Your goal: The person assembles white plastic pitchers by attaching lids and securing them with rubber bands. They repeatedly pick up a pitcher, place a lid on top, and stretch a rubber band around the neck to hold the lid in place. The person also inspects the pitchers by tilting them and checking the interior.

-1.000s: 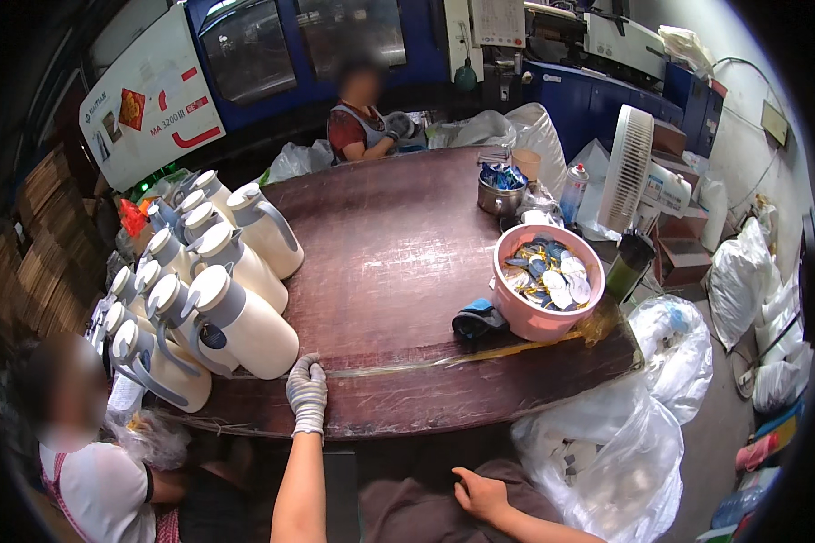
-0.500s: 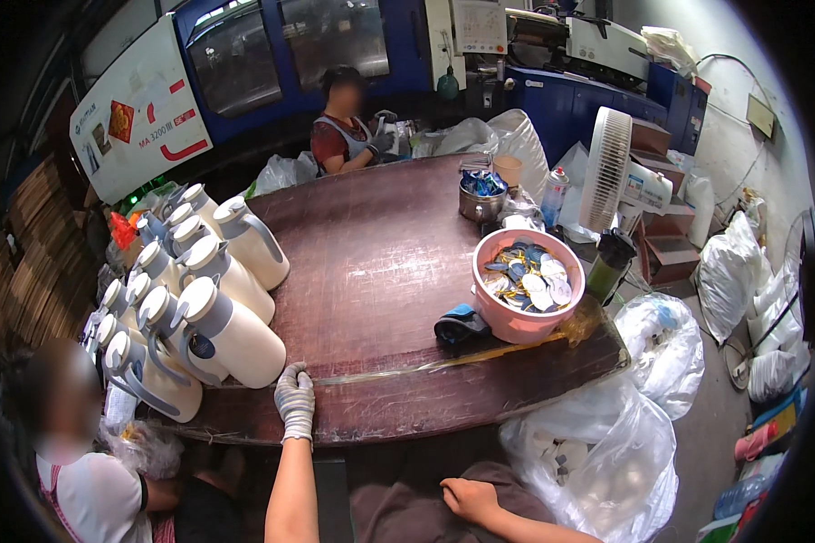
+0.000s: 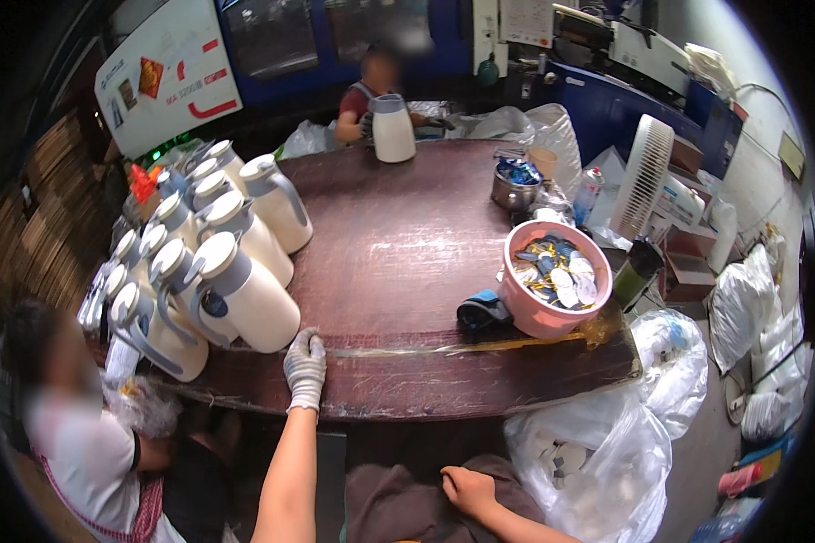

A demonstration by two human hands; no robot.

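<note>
Another jug point(image 3: 394, 134) has reached the worktop point(image 3: 398, 249), upper centre; lower centre, left hand point(image 3: 306, 369) and right hand point(image 3: 471, 490) look loosely open, empty.

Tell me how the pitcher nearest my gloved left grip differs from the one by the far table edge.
The near pitcher shows a white lid; the far pitcher shows only a gray top. The near pitcher stands in a cluster of other pitchers; the far pitcher stands apart, by a co-worker. The near pitcher also looks larger than the far pitcher, probably through closeness. Both have cream bodies.
</note>
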